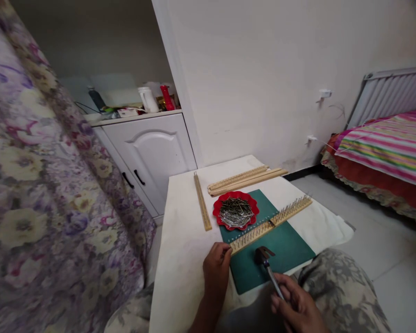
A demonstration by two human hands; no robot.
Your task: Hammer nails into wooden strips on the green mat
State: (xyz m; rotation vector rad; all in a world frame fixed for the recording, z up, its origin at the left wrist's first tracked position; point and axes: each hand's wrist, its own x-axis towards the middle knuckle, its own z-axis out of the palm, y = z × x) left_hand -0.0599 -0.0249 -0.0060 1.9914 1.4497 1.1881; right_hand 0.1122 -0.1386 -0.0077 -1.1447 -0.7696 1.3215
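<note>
A wooden strip (251, 235) studded with two rows of upright nails lies slantwise across a green cutting mat (280, 252). My left hand (217, 264) is closed at the strip's near left end, its fingertips pinched on it; whether a nail is also between them is hidden. In my right hand (296, 303) is a claw hammer (264, 257), gripped by its handle. The hammer's head hangs over the mat, just on my side of the strip and apart from the nails. Beyond the strip, a red scalloped bowl (216, 212) full of loose nails (236, 212) stands partly on the mat.
A narrow wooden strip (203, 203) lies on the white-covered table (180, 259), left of the bowl. Several more wooden strips (247, 180) lie together at the back. A floral curtain (72, 208) and cabinet (152, 157) stand left; a bed (388, 148) is at right.
</note>
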